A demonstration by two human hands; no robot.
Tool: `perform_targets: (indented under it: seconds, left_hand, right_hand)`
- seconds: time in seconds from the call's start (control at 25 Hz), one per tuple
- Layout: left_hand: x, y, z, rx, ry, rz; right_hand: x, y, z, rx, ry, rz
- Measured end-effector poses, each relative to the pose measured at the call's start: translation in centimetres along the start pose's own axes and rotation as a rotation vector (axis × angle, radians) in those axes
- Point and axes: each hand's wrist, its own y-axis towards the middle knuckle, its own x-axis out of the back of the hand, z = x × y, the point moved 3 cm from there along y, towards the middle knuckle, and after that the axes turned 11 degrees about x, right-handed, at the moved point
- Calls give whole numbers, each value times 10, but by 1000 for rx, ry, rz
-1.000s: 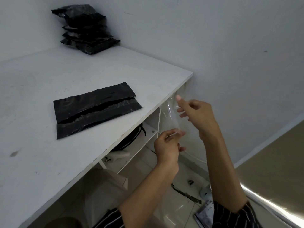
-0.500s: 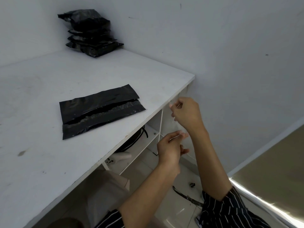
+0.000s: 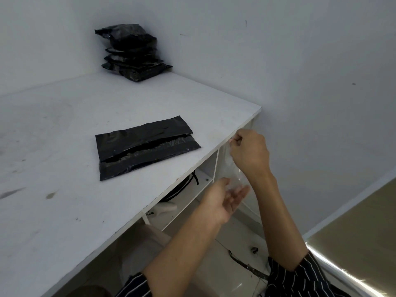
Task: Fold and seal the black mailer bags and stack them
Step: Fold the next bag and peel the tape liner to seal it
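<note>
Drop the transparent liner film (image 3: 232, 170) away from the counter (image 3: 64, 211), then press the flap of the black mailer bag (image 3: 145, 146), flat at frame centre, evenly onto its glossy strip before adding it to the stack (image 3: 132, 52) at upper left. The right grip (image 3: 249, 153), right of centre, pinches the film's top edge; the left grip (image 3: 222, 198) below hangs wide, fingers straight, at the film's lower end.

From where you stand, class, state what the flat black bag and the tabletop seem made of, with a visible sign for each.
Flat black bag: thin plastic film, glossy; it creases and glints. Tabletop: probably white laminated board, matt; thin flat edge, scuff marks.
</note>
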Motion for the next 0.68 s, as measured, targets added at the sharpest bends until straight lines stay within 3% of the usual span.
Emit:
perform_targets:
  seconds: [0.12,0.2,0.4,0.6,0.68]
  left_hand:
    - [19,-1,11,147,169,-41]
    - [26,-4,12,107,309,-28]
    - [15,-47,-29,-362,819,-144]
    - [-1,-110,-71,-780,912,-305]
    - [0,-126,-87,-845,907,-361]
  right_hand:
    - [6,1,8,34,37,8]
    - [7,1,10,41,72,17]
    - [25,0,26,101,174,-33]
    - [67,-2,53,230,458,75]
    - [69,-6,57,262,519,148]
